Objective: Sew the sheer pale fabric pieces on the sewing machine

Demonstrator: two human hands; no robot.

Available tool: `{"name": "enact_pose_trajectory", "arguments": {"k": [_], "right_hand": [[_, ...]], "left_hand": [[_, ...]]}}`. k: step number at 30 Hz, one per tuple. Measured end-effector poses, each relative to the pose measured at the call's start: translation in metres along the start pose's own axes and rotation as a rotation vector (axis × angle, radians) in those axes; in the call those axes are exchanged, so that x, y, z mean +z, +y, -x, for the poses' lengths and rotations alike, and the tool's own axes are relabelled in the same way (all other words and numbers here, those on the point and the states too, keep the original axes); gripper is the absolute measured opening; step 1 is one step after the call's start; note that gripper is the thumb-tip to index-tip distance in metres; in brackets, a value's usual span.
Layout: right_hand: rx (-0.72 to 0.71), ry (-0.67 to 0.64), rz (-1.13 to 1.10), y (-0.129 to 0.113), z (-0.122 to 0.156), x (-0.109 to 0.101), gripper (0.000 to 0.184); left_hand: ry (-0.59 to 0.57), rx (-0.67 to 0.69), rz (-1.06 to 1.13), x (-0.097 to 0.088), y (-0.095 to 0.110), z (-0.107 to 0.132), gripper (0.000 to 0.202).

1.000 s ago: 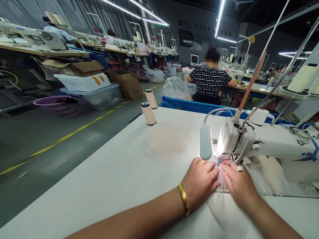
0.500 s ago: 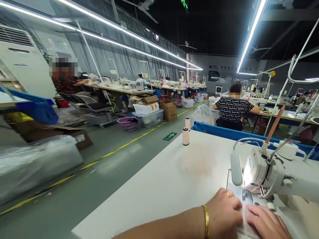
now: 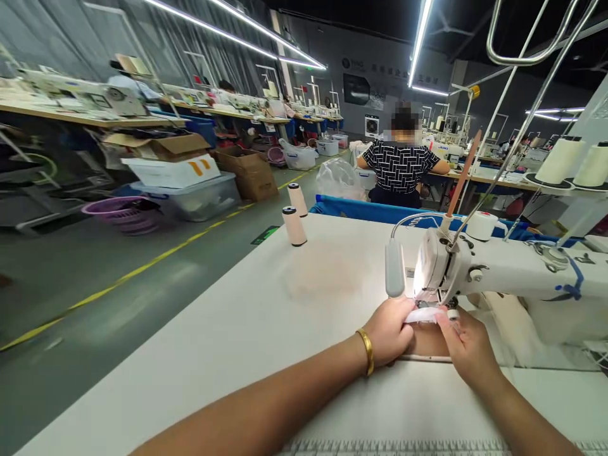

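Observation:
In front of the needle area of a white sewing machine (image 3: 433,263), a short white fabric strip (image 3: 422,315) is stretched between my two hands. My left hand (image 3: 392,326), with a gold bracelet at its wrist, is closed on the strip's left end. The right end is pinched between the thumb and fingers of my right hand (image 3: 468,345). Below the strip lies a brownish-pink patch (image 3: 430,341) whose kind I cannot make out. The machine's lamp (image 3: 394,269) hangs just above my left hand. Pale cloth (image 3: 506,316) lies under the machine arm.
Two pale pink thread spools (image 3: 294,227) stand at the far left of the white table (image 3: 228,342). A ruler strip (image 3: 399,448) runs along the near edge. Blue cloth (image 3: 346,208) hangs behind the table. A co-worker (image 3: 401,161) sits beyond, back turned.
The view has swung right and down. My hands, earlier pressed flat near the needle, have come apart and now hold the white strip up between them.

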State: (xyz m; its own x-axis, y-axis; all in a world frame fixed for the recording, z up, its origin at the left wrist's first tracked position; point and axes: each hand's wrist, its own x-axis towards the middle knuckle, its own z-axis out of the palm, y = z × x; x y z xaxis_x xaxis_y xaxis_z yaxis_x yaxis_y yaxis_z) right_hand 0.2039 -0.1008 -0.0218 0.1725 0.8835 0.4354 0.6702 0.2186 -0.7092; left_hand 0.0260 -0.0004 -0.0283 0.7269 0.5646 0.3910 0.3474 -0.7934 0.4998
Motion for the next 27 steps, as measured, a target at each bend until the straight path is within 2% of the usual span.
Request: {"name": "enact_pose_trajectory", "arguments": {"k": [5,16,19,24,27], "right_hand": [[0.017,0.044,-0.025,-0.001,-0.001,0.002,0.034],[-0.036,-0.003,-0.002,-0.006,0.002,-0.004,0.035],[-0.15,-0.121,0.074,-0.008,0.002,-0.011,0.039],[-0.37,-0.491,0.218,-0.01,0.003,-0.024,0.039],[-0.382,-0.556,0.235,-0.013,0.004,-0.027,0.034]], "left_hand": [[-0.019,-0.06,0.111,-0.006,-0.001,-0.003,0.015],[-0.049,-0.13,0.265,-0.008,0.005,-0.001,0.017],[-0.03,-0.014,0.28,-0.007,0.004,0.005,0.015],[-0.016,0.247,0.046,-0.009,0.006,0.025,0.015],[-0.002,0.301,-0.014,-0.011,0.01,0.034,0.022]]}}
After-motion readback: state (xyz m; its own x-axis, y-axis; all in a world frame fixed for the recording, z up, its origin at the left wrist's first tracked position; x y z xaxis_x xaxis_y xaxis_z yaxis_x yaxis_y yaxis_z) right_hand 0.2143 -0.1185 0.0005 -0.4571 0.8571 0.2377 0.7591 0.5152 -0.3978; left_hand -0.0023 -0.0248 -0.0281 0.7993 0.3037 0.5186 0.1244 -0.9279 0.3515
